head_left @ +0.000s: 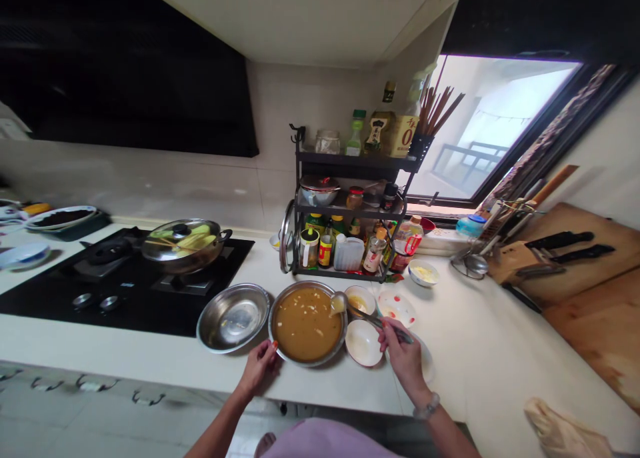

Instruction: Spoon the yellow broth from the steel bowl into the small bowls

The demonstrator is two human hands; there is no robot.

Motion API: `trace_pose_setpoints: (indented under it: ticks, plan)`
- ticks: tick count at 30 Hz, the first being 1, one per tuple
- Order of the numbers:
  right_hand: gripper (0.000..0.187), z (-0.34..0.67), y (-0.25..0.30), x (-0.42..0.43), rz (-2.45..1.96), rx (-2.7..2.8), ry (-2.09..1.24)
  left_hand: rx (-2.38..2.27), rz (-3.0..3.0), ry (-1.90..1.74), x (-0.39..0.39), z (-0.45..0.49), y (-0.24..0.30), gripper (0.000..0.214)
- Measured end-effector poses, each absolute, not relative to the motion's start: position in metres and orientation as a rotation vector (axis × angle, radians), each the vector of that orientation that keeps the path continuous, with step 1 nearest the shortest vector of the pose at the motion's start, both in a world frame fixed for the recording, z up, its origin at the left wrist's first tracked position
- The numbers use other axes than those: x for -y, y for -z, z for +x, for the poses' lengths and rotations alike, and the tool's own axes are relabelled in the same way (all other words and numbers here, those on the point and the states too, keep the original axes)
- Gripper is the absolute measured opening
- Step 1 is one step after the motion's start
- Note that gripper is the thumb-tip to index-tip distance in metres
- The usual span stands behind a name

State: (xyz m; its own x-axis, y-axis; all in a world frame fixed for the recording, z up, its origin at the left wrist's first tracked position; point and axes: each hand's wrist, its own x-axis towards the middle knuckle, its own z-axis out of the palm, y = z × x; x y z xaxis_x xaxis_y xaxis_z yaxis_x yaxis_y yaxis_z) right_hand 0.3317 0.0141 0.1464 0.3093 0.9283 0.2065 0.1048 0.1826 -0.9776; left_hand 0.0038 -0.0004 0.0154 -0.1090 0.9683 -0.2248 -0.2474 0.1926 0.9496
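Note:
A steel bowl of brown liquid (pixel 306 325) with pale bits floating in it stands on the counter in front of me. My left hand (pixel 262 366) is closed at the bowl's lower left rim, thumb and fingers touching the edge. In my right hand (pixel 400 351) is the handle of a ladle (pixel 367 316). The ladle's head is tilted over the bowl's right rim, close to a small bowl of yellowish stuff (pixel 361 301). Just below that sits a white bowl (pixel 364 343), and a bowl with red dots (pixel 397 307) is beside it. An empty-looking steel basin (pixel 235 318) stands at left.
A lidded pan (pixel 181 248) holding corn-like pieces sits on the black stove (pixel 125 311). Behind the bowls rises a black spice rack (pixel 350 211) with bottles and jars. At right are a knife block (pixel 510 261), cutting boards (pixel 595 298) and a cloth (pixel 563 428).

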Motion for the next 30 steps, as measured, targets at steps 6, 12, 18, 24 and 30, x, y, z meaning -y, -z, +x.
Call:
trace_pose_setpoints:
  ticks: [6, 12, 18, 24, 30]
  plan:
    - [0.023, 0.326, -0.149, -0.001, -1.062, 1.636, -0.664, -1.216, 0.812, -1.250, 0.000, 0.002, -0.013, 0.053]
    - [0.023, 0.337, -0.143, -0.009, -1.092, 1.613, -0.535, -1.204, 0.826, -1.241, -0.001, 0.002, -0.011, 0.052]
    - [0.027, 0.362, -0.119, -0.029, -1.312, 1.374, -0.488, -1.180, 0.817, -1.256, -0.001, 0.001, -0.004, 0.051]
    - [0.038, 0.368, -0.099, -0.036, -1.412, 1.220, -0.604, -1.200, 0.848, -1.248, -0.001, 0.000, -0.003, 0.051]
    - [0.041, 0.364, -0.100, -0.041, -1.394, 0.754, -0.768, -1.201, 0.844, -1.253, -0.001, 0.000, -0.004, 0.051]
